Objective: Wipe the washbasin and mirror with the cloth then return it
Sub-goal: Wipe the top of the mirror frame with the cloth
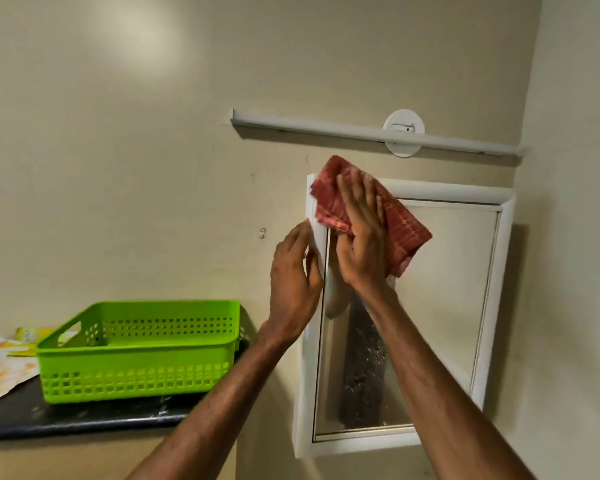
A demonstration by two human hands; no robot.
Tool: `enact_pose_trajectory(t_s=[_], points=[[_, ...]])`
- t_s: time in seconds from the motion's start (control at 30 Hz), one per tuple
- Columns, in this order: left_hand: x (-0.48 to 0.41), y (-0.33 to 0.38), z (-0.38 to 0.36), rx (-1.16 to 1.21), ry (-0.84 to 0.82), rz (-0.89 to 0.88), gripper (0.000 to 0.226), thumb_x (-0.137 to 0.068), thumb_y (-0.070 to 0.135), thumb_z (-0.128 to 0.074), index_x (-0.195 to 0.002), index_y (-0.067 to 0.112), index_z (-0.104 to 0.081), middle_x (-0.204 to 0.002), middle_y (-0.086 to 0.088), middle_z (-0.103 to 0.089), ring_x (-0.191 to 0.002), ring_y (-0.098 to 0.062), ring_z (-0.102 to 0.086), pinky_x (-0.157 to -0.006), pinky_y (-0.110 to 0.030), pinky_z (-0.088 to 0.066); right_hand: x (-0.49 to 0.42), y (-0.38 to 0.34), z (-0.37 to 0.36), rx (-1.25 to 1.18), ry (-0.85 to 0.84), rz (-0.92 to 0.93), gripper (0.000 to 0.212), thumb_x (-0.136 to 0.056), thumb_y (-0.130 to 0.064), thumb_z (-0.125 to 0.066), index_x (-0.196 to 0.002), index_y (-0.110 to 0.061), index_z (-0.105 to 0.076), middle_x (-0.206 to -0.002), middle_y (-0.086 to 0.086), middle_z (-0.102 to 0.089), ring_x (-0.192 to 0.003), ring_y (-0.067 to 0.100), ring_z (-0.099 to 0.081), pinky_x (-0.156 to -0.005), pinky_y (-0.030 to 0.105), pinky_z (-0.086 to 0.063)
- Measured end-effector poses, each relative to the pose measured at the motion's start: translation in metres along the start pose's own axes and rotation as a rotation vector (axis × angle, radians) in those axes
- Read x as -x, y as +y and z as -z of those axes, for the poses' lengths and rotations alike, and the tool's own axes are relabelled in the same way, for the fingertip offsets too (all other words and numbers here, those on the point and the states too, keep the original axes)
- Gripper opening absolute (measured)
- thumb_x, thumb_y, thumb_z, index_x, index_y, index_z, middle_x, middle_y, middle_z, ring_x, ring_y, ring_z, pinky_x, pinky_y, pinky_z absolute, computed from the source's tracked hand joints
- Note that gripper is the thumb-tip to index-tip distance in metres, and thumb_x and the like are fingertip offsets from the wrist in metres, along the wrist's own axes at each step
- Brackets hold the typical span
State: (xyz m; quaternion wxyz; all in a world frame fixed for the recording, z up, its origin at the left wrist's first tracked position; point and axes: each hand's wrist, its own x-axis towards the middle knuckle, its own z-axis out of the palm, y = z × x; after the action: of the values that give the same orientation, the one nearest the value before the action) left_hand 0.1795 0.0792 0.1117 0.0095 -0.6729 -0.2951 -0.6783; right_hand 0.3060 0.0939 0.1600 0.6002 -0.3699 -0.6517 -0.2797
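Two bare hands work at a white-framed mirror (430,306) on a beige wall. At 8 o'clock in the view, printed papers (0,368) lie on a dark counter (84,417), just left of a green slotted basket (139,351) standing on the same counter. Left hand (293,282): fingers nearly straight, resting against the mirror's left frame edge at about 10 o'clock on the mirror, gripping nothing. Right hand (361,237): flat, fingers straight and spread, pressing a red checked cloth (406,230) against the mirror's upper left corner, at 11 o'clock on it. The cloth overlaps both frame and glass, and one corner hangs down at 4 o'clock from the hand. Glass below the cloth shows droplets and a dim reflection. At 12 o'clock above the mirror, a white tube light (361,133) runs across the wall, apart from the frame.
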Motion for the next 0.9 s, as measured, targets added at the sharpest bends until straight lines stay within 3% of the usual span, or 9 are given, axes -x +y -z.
enact_pose_trajectory(t_s=[0.1, 0.27, 0.47, 0.53, 0.63, 0.73, 0.83, 0.9], points=[[-0.004, -0.001, 0.006, 0.057, 0.014, -0.032, 0.041, -0.093, 0.001, -0.052, -0.130, 0.012, -0.066, -0.129, 0.000, -0.067, -0.114, -0.017, -0.065, -0.093, -0.043, -0.057, 0.012, -0.005, -0.011, -0.026, -0.117, 0.106, 0.080, -0.090, 0.000, -0.059, -0.163, -0.014, -0.030, -0.173, 0.007, -0.021, -0.163, 0.024, -0.009, -0.132, 0.055, -0.006], [-0.001, -0.002, 0.008, 0.068, 0.035, -0.034, 0.036, -0.093, -0.001, -0.054, -0.123, 0.011, -0.070, -0.116, 0.000, -0.070, -0.100, -0.016, -0.066, -0.086, -0.039, -0.059, 0.016, -0.008, -0.012, -0.049, -0.126, 0.111, 0.083, -0.085, -0.003, -0.056, -0.163, -0.015, -0.031, -0.173, 0.004, -0.021, -0.163, 0.021, -0.009, -0.130, 0.058, -0.010], [-0.003, -0.004, 0.003, 0.049, 0.039, -0.040, 0.050, -0.091, 0.000, -0.050, -0.138, 0.011, -0.062, -0.136, -0.001, -0.066, -0.118, -0.020, -0.065, -0.096, -0.038, -0.058, 0.015, -0.005, 0.007, -0.150, -0.076, 0.078, 0.077, -0.087, 0.003, -0.046, -0.161, -0.011, -0.035, -0.171, 0.008, -0.027, -0.162, 0.024, -0.016, -0.129, 0.059, -0.020], [0.004, -0.003, 0.001, 0.024, 0.054, -0.003, 0.051, -0.093, 0.002, -0.050, -0.142, 0.011, -0.057, -0.139, -0.001, -0.063, -0.117, -0.021, -0.064, -0.095, -0.037, -0.058, 0.024, -0.005, 0.022, -0.227, 0.025, 0.007, 0.073, -0.088, 0.010, -0.048, -0.159, -0.007, -0.039, -0.169, 0.009, -0.033, -0.159, 0.025, -0.026, -0.126, 0.056, -0.031], [0.037, 0.006, -0.003, -0.035, 0.124, 0.030, 0.043, -0.099, 0.009, -0.052, -0.141, 0.011, -0.054, -0.138, -0.002, -0.059, -0.120, -0.021, -0.059, -0.098, -0.040, -0.053, 0.066, -0.008, 0.053, -0.332, 0.213, -0.167, 0.065, -0.093, 0.010, -0.049, -0.155, -0.010, -0.043, -0.159, 0.010, -0.047, -0.138, 0.001, -0.054, -0.111, 0.028, -0.052], [0.091, 0.016, -0.010, -0.082, 0.097, 0.045, 0.042, -0.094, 0.006, -0.058, -0.135, 0.012, -0.054, -0.141, -0.001, -0.052, -0.132, -0.018, -0.047, -0.111, -0.036, -0.042, 0.133, -0.008, 0.079, -0.348, 0.310, -0.398, 0.050, -0.101, 0.006, -0.049, -0.150, -0.004, -0.052, -0.148, 0.007, -0.060, -0.135, 0.008, -0.060, -0.112, 0.031, -0.051], [0.155, 0.013, -0.022, -0.082, -0.023, 0.035, 0.039, -0.088, 0.001, -0.063, -0.126, 0.009, -0.059, -0.138, -0.005, -0.055, -0.134, -0.019, -0.047, -0.115, -0.030, -0.036, 0.206, -0.007, 0.100, -0.347, 0.323, -0.581, 0.043, -0.100, 0.003, -0.052, -0.142, 0.001, -0.058, -0.138, -0.008, -0.064, -0.127, -0.009, -0.058, -0.106, 0.014, -0.045], [0.199, 0.005, -0.031, -0.090, -0.143, 0.055, 0.035, -0.086, -0.001, -0.064, -0.119, 0.008, -0.063, -0.134, -0.006, -0.058, -0.130, -0.020, -0.049, -0.114, -0.027, -0.034, 0.257, -0.006, 0.109, -0.301, 0.295, -0.727, 0.043, -0.097, -0.003, -0.052, -0.139, 0.003, -0.060, -0.134, -0.007, -0.064, -0.120, -0.018, -0.056, -0.103, 0.010, -0.043]])
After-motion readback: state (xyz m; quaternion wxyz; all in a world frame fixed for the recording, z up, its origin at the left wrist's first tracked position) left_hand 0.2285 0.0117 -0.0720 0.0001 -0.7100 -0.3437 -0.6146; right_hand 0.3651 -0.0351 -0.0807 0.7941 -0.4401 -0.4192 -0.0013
